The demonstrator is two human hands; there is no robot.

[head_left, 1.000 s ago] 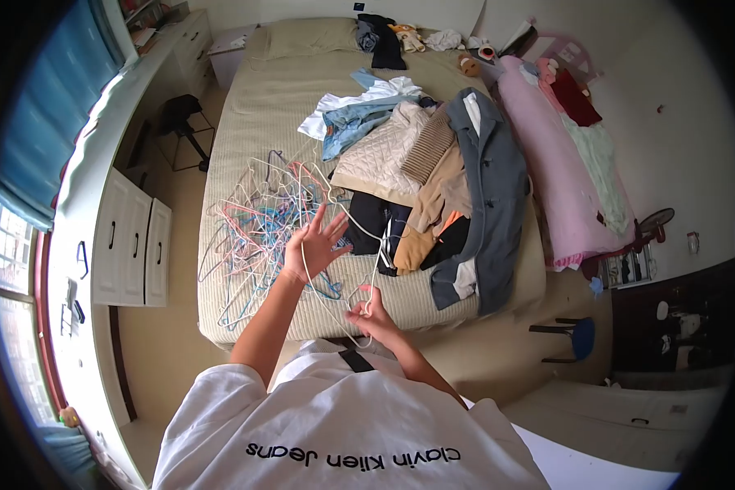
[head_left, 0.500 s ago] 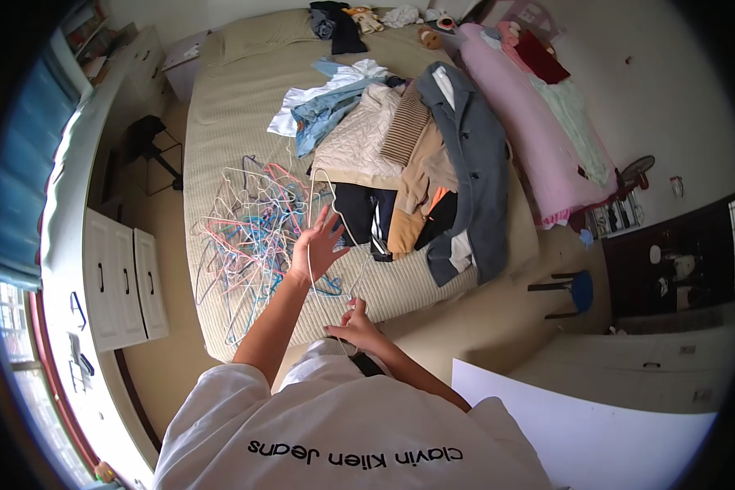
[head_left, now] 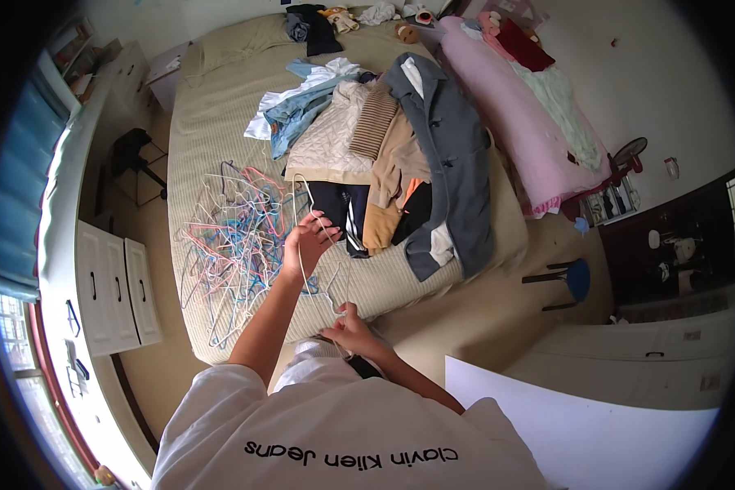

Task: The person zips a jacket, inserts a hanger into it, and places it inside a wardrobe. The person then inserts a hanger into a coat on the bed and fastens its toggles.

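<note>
Here, two hands (head_left: 306, 239) touch one pale hanger (head_left: 302, 263).

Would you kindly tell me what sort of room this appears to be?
Most likely a bedroom: a large bed takes up the middle, a pillow lies at its far end, and hangers are heaped on it.

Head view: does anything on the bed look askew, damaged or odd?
Yes, mildly: the tangled heap of thin, multicoloured hangers on the bed's beige ribbed cover looks untidy, since they cross at all angles. No spill or damage shows.
</note>
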